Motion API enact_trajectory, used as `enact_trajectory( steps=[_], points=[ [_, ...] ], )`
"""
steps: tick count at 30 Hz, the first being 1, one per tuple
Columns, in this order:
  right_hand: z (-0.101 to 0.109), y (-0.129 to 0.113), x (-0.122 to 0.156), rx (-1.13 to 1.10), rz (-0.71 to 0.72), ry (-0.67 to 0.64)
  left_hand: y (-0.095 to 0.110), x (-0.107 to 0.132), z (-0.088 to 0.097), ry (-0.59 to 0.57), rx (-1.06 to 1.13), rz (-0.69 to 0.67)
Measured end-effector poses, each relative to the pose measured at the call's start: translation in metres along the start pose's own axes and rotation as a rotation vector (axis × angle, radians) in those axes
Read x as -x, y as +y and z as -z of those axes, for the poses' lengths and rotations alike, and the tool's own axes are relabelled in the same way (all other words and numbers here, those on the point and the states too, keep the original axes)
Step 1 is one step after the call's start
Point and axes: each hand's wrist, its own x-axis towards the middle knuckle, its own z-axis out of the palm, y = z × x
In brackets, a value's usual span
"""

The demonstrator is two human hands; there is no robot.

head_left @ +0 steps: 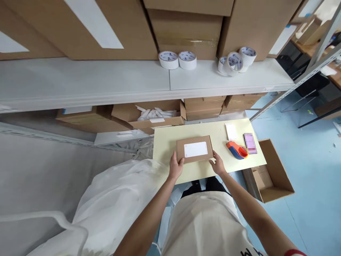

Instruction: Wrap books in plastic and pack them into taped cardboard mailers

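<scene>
The left hand (176, 166) and right hand (217, 163) are set apart at either end of a flat cardboard box (194, 140), near its front corners; how firmly they press is impossible to tell. The box lies on the pale yellow table (165, 142), its white label (195, 149) too small to read. To the right sit an orange-and-blue tape dispenser (236, 150) and a purple item (249, 142) blurred by pixels. Crumpled, translucent white plastic (114, 199) covers the table's left corner. Beyond, smooth tape rolls (168, 61) stand on a grey shelf (119, 78) above light-blue floor (314, 153); cartons (186, 32) behind are cut off.
</scene>
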Motion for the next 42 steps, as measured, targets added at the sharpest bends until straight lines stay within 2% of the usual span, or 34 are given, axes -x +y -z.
enact_trajectory(
  steps=[2,5,8,10,12,14,17,19,22,24,26,28,30,32,37,42],
  points=[
    [0.011,0.006,0.007,0.055,0.047,0.037,0.006,0.004,0.007,0.081,-0.073,-0.034],
    [0.047,0.021,0.016,0.179,0.115,0.154,0.027,0.006,0.016,0.181,-0.155,-0.178],
    [0.093,0.036,0.018,0.385,0.076,0.247,0.065,0.001,0.01,0.156,-0.22,-0.343],
    [0.116,0.041,0.012,0.532,-0.027,0.212,0.096,-0.007,-0.007,0.085,-0.265,-0.427],
    [0.129,0.041,0.001,0.643,-0.135,0.126,0.128,-0.015,-0.032,-0.016,-0.308,-0.497],
    [0.132,0.038,-0.014,0.703,-0.212,0.053,0.154,-0.024,-0.061,-0.157,-0.331,-0.563],
    [0.131,0.038,-0.032,0.717,-0.285,-0.024,0.179,-0.034,-0.1,-0.377,-0.365,-0.589],
    [0.135,0.043,-0.036,0.682,-0.269,-0.087,0.188,-0.039,-0.119,-0.468,-0.386,-0.539],
    [0.156,0.05,-0.028,0.511,-0.137,-0.146,0.2,-0.043,-0.132,-0.556,-0.337,-0.372],
    [0.173,0.052,-0.02,0.307,-0.048,-0.185,0.209,-0.044,-0.134,-0.66,-0.221,-0.193],
    [0.187,0.051,-0.013,0.06,0.0,-0.257,0.219,-0.045,-0.133,-0.821,-0.067,-0.003],
    [0.193,0.048,-0.009,-0.164,0.004,-0.317,0.229,-0.044,-0.133,-0.987,0.06,0.152],
    [0.191,0.046,-0.008,-0.315,-0.005,-0.338,0.236,-0.044,-0.134,-1.088,0.122,0.266],
    [0.184,0.046,-0.007,-0.404,-0.014,-0.328,0.238,-0.042,-0.137,-1.117,0.152,0.364],
    [0.166,0.053,0.001,-0.555,-0.123,-0.35,0.227,-0.037,-0.146,-1.072,0.285,0.602],
    [0.157,0.054,0.01,-0.62,-0.175,-0.343,0.217,-0.03,-0.147,-1.038,0.341,0.695]
  ],
)
